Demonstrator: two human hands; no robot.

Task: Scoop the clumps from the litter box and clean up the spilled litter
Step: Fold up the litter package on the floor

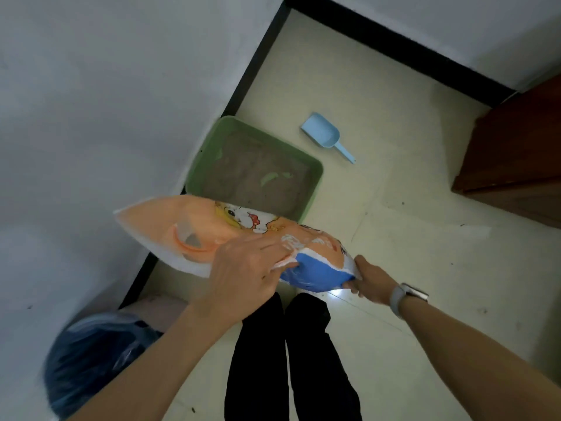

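A green litter box [314,174] holding grey-brown litter stands on the floor against the left wall. A light blue scoop [324,135] lies on the tiles to its right. Over the box's near edge I hold an orange and blue litter bag [194,229] lying on its side, its handle end pointing left. My left hand [243,268] presses on the bag's middle from above. My right hand [373,281], a watch on its wrist, grips the bag's blue bottom end.
A bin lined with a blue plastic bag [91,357] stands at the lower left by the wall. A brown wooden cabinet [516,159] stands at the right. My legs in black trousers [288,360] are below the bag. Small dark specks dot the cream floor tiles.
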